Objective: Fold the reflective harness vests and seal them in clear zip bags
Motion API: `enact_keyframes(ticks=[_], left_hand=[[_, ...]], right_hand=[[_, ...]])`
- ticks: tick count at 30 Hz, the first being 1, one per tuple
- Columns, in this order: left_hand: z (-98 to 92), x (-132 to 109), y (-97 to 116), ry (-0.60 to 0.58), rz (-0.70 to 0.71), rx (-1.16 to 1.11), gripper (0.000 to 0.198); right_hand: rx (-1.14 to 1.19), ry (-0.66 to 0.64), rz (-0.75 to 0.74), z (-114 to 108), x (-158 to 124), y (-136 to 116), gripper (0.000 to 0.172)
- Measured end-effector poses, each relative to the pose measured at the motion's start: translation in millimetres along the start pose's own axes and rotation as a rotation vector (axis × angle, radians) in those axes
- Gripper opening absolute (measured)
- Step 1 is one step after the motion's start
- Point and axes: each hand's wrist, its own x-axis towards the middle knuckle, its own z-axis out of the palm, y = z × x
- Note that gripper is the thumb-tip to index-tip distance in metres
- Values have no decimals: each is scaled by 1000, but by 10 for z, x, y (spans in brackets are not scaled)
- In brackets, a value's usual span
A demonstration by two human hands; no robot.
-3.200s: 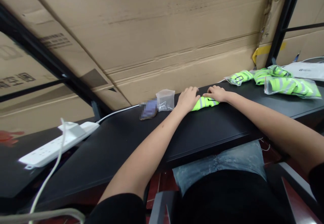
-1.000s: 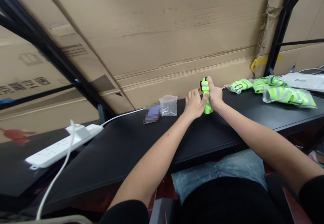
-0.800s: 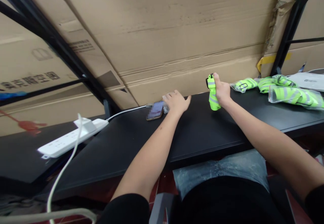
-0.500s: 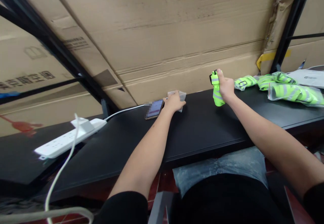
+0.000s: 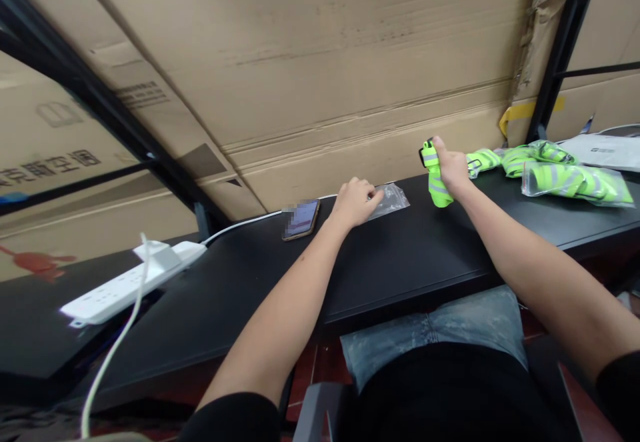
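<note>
My right hand (image 5: 453, 170) grips a rolled neon-green reflective band (image 5: 435, 179) upright, with a small black buckle at its top end, just above the black table (image 5: 400, 269). My left hand (image 5: 355, 203) lies on the near end of a flattened clear plastic bag (image 5: 391, 201), its fingertips pressing the bag to the tabletop. A smartphone (image 5: 301, 219) lies just left of that hand, not touching it, and its screen is blurred.
Further right lie several bagged neon-green reflective items (image 5: 575, 184) and a white flat package (image 5: 603, 151). A white power strip (image 5: 120, 292) with a cable sits at the left. Cardboard boxes (image 5: 300, 82) and black metal shelf bars stand behind the table.
The clear bag has moved from beside the phone to the right and now lies flat under my left hand. My right hand with the roll has shifted slightly right.
</note>
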Motion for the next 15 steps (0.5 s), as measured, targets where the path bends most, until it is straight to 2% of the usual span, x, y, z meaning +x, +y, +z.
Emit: enact_keyframes(ticks=[2,4,6,7,10,15], left_hand=[[47,-7,106,44,-29,28,49],[133,14,184,55,-39,47,81],[224,56,200,-3,-81,53,116],[259,79,183,-55,-111,41,125],[284,114,67,-175,-152,-23,128],[132,44,-68,-122,-53,-98,113]], right_hand=[[5,16,-10,20,-54,-27,65],[-21,-22,-86,38,-108,-66,66],[-88,-59,-165,46,-144,-99,66],[-128,-72,-189,45,-153,-109,66],[-221,-118,-225,33,-151,-114,65],[-234,-270,-162,-15,-128,-117,66]])
